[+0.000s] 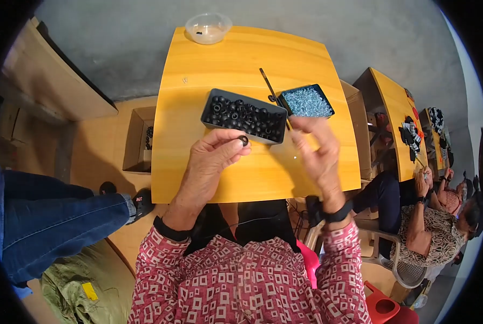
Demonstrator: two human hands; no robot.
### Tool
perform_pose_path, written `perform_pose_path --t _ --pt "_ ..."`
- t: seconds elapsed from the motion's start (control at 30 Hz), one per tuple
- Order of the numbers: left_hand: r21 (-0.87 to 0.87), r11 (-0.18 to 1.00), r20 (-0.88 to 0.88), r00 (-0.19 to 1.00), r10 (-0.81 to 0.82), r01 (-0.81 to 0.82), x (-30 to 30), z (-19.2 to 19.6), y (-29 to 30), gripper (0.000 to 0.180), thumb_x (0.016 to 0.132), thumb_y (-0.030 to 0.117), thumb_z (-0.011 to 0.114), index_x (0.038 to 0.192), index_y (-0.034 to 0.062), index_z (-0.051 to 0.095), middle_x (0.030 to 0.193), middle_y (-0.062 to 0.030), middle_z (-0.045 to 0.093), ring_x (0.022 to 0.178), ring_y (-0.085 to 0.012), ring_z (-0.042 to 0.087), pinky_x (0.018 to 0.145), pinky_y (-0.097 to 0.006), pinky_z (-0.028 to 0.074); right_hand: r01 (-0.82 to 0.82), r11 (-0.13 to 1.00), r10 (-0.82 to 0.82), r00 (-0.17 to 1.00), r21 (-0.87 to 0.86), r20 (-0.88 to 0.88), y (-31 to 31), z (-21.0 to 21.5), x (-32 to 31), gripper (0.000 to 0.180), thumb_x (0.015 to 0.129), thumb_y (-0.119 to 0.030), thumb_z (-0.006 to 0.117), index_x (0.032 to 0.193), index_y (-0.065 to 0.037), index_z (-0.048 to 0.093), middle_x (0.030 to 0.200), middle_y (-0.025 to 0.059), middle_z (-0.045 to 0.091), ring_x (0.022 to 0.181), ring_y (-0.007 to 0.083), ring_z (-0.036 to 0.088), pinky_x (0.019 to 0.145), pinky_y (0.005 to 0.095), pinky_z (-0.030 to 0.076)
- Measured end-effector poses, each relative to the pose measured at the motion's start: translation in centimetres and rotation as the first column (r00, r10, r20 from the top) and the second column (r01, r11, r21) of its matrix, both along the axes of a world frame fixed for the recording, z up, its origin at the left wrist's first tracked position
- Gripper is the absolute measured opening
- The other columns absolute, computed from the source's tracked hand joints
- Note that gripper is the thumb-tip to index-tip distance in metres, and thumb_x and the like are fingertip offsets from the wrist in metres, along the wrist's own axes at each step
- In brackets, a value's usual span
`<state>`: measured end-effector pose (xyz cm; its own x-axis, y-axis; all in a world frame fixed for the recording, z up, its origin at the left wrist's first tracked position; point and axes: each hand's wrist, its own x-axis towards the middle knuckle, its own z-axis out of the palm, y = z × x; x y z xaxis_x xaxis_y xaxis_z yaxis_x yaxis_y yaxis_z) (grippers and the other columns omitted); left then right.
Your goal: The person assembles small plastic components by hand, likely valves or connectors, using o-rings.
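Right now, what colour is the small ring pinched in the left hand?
Black: the ring at the left hand's fingertips shows best in the head view.

**What I cannot make out**

My right hand (319, 154) is motion-blurred, so I can't tell what its fingers pinch. The silvery bits in the small black tray (306, 101) are too small to identify. The near table (252, 178) edge hides my lap.

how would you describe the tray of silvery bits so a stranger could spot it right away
Start at the yellow wooden table. Near its middle two dark rectangular trays sit side by side, just beyond the hands. The tray of silvery bits is the smaller one, nearer the right edge, filled with shiny bluish-silver pieces, while its longer neighbour holds black rings.
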<state>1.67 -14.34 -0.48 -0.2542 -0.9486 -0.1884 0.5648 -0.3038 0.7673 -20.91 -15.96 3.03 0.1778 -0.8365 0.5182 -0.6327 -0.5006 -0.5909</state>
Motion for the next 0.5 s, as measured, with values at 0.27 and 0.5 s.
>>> perform_pose_path --t 0.27,0.5 --pt "0.069 0.997 -0.04 0.998 0.041 -0.038 0.3 -0.3 -0.2 0.016 0.088 0.007 0.062 0.104 0.0046 0.064 0.094 -0.0038 0.067 0.088 -0.0115 0.065 0.076 -0.019 0.051 0.218 0.955 -0.19 0.971 0.202 -0.149 -6.0 -1.9 -7.1 0.014 0.081 -0.007 0.065 0.094 -0.002 0.066 0.086 0.0121 0.064 0.078 0.025 0.061 0.07 0.0335 0.051" --pt "0.082 0.992 -0.05 0.993 0.103 -0.098 1.1 -0.7 -0.5 0.017 0.088 0.007 0.062 0.105 0.0043 0.063 0.095 -0.0035 0.066 0.088 -0.0119 0.064 0.079 -0.021 0.051 -0.085 0.994 0.104 0.932 0.07 -0.348 -6.0 -0.7 -1.5 0.011 0.078 -0.005 0.067 0.09 -0.003 0.066 0.082 0.0109 0.062 0.083 0.0288 0.057 0.074 0.0365 0.049"
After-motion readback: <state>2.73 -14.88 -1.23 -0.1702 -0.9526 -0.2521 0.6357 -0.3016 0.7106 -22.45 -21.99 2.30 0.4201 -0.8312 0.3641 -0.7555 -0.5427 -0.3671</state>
